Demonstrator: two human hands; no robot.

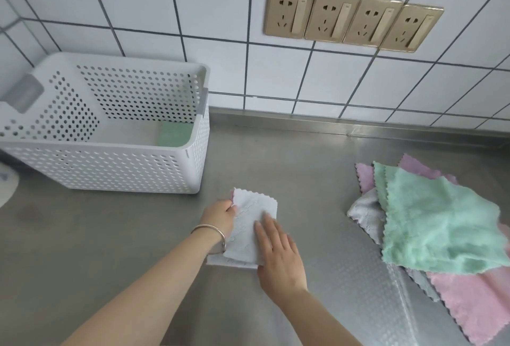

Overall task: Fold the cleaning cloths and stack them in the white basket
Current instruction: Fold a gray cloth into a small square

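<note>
1. Pinching the folded grey cloth [252, 224] at its upper left edge: left hand [220, 217]; pressing it flat with straight fingers: right hand [278, 257]. Lower centre, on the steel counter [317, 169].
2. Mid-fold, seemingly; next, likely into the white basket [105, 163], upper left, beside the green cloth [175, 133].
3. No readable writing anywhere.

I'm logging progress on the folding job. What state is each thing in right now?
White perforated plastic basket: upright, open-topped.
Folded green cloth: lying inside the basket.
Grey cleaning cloth: folded on the steel counter.
Left hand: gripping the grey cloth's edge.
Right hand: flat, pressing the grey cloth.
Pile of green, pink and grey cloths: unfolded, overlapping.
</note>
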